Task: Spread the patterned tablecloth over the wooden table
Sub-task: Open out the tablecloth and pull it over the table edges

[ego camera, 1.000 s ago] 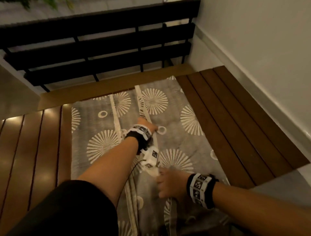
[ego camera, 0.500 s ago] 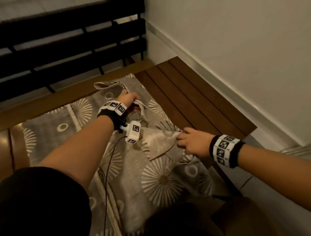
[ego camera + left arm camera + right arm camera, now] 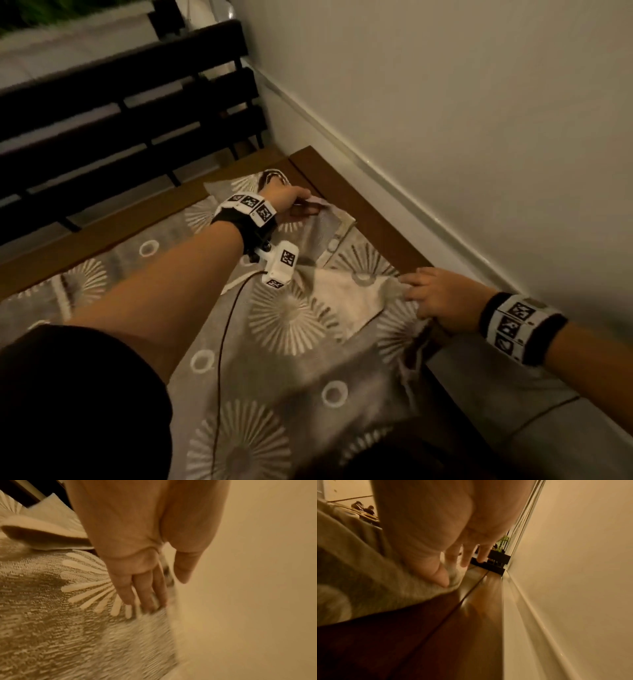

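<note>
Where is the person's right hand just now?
In the head view, the right hand rests on the tablecloth's right edge, beside the bare table strip along the wall.

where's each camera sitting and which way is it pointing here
Head: on the head, looking down at the grey sunburst-patterned tablecloth on the brown slatted wooden table; both forearms, left hand, right hand show.
Left wrist: along the left hand, fingers on cloth beside the white wall.
Right wrist: along the right hand, thumb on cloth, down the table's wall edge.
All three share the tablecloth and wall.
</note>
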{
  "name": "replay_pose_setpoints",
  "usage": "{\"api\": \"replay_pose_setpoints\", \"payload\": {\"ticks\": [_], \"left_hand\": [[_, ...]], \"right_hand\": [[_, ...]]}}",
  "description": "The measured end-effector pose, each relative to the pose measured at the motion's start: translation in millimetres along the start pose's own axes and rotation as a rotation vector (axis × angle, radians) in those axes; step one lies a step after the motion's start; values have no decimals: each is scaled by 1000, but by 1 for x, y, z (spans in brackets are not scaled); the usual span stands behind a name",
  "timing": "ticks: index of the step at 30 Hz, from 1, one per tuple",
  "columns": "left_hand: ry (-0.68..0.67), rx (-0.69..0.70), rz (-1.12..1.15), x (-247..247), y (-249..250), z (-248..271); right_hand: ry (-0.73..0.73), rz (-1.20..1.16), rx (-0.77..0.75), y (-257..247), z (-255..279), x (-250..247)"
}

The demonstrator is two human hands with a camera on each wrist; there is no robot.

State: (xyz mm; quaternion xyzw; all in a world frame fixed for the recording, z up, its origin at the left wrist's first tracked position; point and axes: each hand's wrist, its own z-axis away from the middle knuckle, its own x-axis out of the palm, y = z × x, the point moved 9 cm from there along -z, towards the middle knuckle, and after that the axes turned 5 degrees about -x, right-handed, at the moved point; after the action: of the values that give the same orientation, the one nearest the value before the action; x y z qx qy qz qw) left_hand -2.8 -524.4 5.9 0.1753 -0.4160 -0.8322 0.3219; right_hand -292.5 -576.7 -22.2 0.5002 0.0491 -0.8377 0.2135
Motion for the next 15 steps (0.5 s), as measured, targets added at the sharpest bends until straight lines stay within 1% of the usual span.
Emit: {"api": "replay_pose_setpoints", "payload": {"ticks": [3,4,5,6,7,8,9,10,12,14,15], "left_hand": [[-61,-47,-127,34,-10,-28],[-67,-55,-220,40,-15,-32],[-62,-52,-360,44,-18,-30],[-37,-26,-539,44,-20,-27],[18,23,-716,42,-21,-23],[72,84,-833,40,-20,-17],[97,132,-885,37,-23,-10],[89,164,-923,35,-31,-5],[-11,178,-1033,34,-55,7],[-125,185,-1252,36,-86,17],[-152,189,-1372,36,-100,20]], "right_hand": [[-209,-45,106,29,13,48],[-241,-44,103,32,15,59],[-241,-67,92,34,15,63],[-212,-85,90,36,13,63],[-192,-93,93,37,10,62],[-163,-82,84,38,6,57],[-118,-51,58,36,0,52],[-36,-37,31,34,-7,45],[126,-25,-28,26,-24,29],[282,-54,-96,17,-39,7],[326,-90,-138,13,-46,-2]]}}
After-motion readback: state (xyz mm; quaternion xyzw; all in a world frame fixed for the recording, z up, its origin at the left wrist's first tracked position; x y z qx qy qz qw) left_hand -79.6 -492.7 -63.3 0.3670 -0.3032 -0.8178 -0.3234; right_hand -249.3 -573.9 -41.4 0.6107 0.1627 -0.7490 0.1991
